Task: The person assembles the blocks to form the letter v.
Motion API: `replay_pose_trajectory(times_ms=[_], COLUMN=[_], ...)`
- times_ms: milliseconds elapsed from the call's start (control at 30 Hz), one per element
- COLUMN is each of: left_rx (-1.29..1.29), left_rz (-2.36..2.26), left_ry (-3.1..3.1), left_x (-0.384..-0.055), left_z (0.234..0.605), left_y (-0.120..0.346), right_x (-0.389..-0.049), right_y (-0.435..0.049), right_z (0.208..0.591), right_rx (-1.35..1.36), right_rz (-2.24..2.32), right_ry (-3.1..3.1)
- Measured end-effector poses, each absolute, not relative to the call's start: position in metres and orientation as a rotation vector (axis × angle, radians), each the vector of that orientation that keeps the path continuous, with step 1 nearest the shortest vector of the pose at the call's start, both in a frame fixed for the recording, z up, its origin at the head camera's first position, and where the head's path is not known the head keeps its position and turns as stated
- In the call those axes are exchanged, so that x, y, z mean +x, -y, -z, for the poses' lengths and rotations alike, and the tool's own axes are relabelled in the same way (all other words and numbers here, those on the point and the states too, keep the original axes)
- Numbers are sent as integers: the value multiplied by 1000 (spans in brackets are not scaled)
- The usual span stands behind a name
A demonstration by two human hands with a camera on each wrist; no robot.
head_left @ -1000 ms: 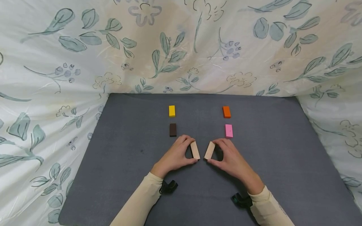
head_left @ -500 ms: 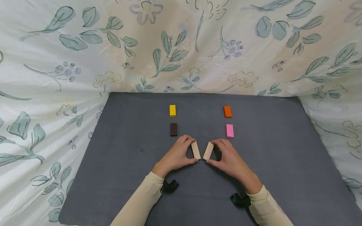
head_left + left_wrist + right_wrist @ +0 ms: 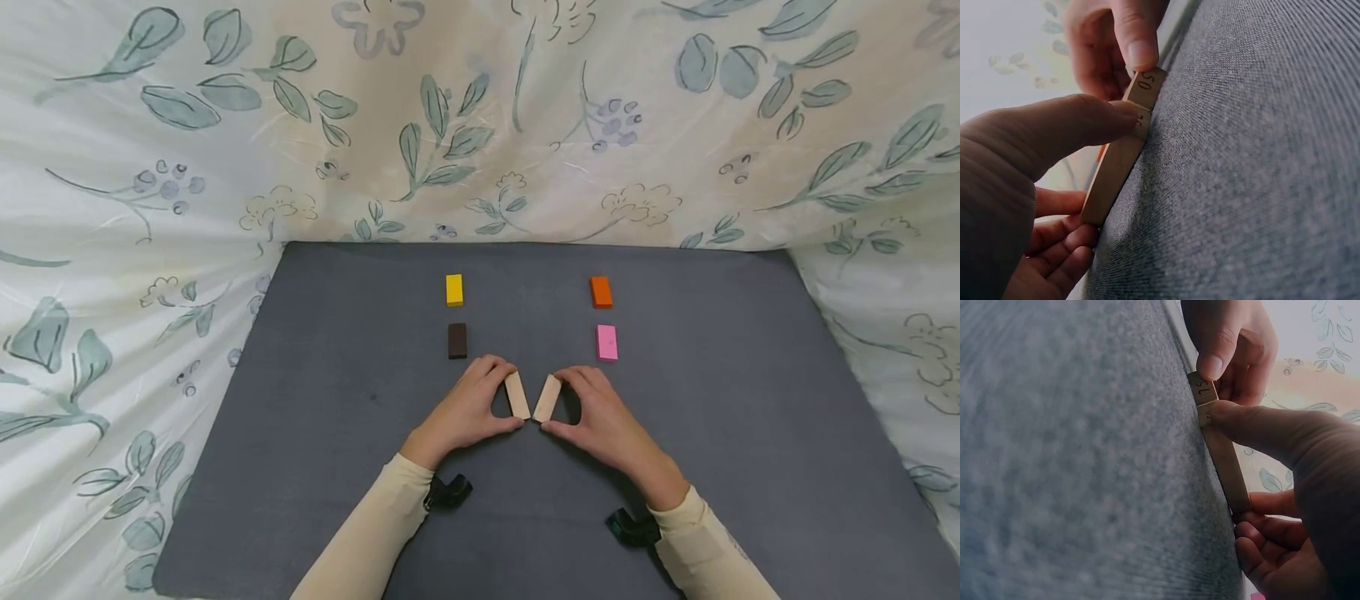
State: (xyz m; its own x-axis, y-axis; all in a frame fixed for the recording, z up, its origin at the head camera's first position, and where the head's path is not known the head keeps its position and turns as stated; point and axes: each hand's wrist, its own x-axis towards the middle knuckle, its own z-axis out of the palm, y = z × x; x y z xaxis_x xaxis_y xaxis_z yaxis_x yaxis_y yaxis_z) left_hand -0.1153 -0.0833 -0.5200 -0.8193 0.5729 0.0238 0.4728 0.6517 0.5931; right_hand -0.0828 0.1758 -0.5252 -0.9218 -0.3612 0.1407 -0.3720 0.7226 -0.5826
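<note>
Two pale wooden blocks lie on the grey cloth at the middle, set in a V with their near ends almost together. My left hand (image 3: 463,407) grips the left wooden block (image 3: 517,395) lengthwise, thumb on the near end and fingers at the far end. In the same way my right hand (image 3: 609,414) holds the right wooden block (image 3: 547,398). Dark handwritten figures mark the blocks' near ends; the thumbs partly hide them. In the left wrist view, the left block (image 3: 1113,172) sits against the cloth. The right wrist view shows the right block (image 3: 1225,464) down on it too.
Beyond the hands lie a dark brown block (image 3: 457,341) and a yellow block (image 3: 454,290) on the left, a pink block (image 3: 607,342) and an orange block (image 3: 601,292) on the right. A leaf-patterned white curtain (image 3: 480,125) borders the grey tabletop (image 3: 337,417).
My right hand has slid its wooden block leftward, so the near ends of the two blocks have come closer. The left hand keeps its hold with little movement.
</note>
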Motion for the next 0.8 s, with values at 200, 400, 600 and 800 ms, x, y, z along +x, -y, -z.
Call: replay_pose_trajectory(times_ms=[200,400,600,800], left_rx=[853,864,861,854], left_rz=[-896,-894,-890,-891], left_ry=[-2707,-2685,-2692,-2694], left_x=[-117,-117,-116,-115], left_z=[518,518,517,516], left_y=[85,81,81,81], right_x=[-85,-83,-83,-82], right_y=[-172,-175,-175,-175], right_z=[524,524,524,523], right_rx=[605,585,586,585], right_rz=[-1003,-979,-990,-1000], right_ry=[2921,2925,2922,2923])
